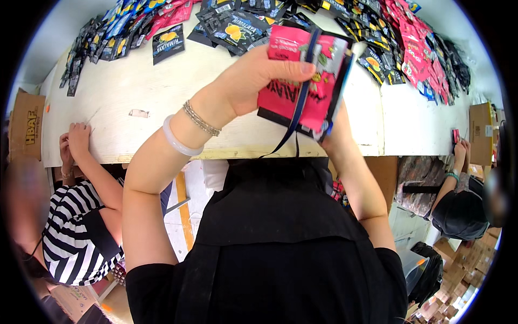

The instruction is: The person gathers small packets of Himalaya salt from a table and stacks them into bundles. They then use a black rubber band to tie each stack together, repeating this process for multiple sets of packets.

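Note:
Both of my hands are at a bundle of flat pouches [283, 95] raised above the table's front edge. A pink pouch lies uppermost, with black and blue-edged ones showing beneath. A dark blue ribbon [301, 95] runs across the stack, and its loose end hangs towards the table edge. My left hand [259, 77] grips the left side, thumb pressed on the pink face beside the ribbon. From the right, my right hand [334, 137] holds the bundle at its back; most of its fingers are hidden behind the pouches.
Heaps of black lemon pouches [234, 30], black-and-yellow pouches [374, 60] and pink pouches [417, 56] line the far side of the white table [194, 81]. A co-worker's hands [77, 141] rest at the left end; another person's hands [461, 150] are at the right. Cardboard boxes [28, 125] stand beyond.

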`<state>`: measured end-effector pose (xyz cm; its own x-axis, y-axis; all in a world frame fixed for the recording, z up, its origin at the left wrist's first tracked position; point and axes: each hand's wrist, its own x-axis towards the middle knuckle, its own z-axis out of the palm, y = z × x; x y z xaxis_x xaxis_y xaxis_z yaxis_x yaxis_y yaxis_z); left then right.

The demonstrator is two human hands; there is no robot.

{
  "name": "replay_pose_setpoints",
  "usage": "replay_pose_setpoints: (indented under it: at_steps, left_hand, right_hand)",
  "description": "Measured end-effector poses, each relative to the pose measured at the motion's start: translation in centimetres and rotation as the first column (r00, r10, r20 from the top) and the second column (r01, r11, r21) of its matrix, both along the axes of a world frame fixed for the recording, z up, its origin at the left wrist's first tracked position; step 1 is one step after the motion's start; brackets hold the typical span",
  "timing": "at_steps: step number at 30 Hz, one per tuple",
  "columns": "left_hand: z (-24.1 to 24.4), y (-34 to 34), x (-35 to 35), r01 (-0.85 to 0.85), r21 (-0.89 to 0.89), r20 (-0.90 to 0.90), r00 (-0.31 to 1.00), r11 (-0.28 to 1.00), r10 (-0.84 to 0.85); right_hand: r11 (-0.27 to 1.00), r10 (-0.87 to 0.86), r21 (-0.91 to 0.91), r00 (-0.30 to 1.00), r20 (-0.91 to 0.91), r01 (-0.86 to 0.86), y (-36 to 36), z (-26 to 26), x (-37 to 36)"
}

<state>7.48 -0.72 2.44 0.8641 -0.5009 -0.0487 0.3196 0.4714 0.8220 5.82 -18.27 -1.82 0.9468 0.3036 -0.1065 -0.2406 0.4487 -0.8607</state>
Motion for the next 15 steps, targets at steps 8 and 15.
replay_pose_setpoints:
  at_steps: [8,15]
  left_hand:
    - [2.1,1.7,1.6,-0.14,0.096,-0.048,0.988,0.985,0.146]
    - [5.6,1.1,0.2,-0.012,0.018,-0.108,0.994,1.0,0.013]
  right_hand:
    - [0.967,0.177,-0.208,0.975,0.138,-0.146,0.4,1.5,-5.4]
    - [0.938,0.245,-0.31,0.929,0.276,-0.156,2.1,1.1,-1.5]
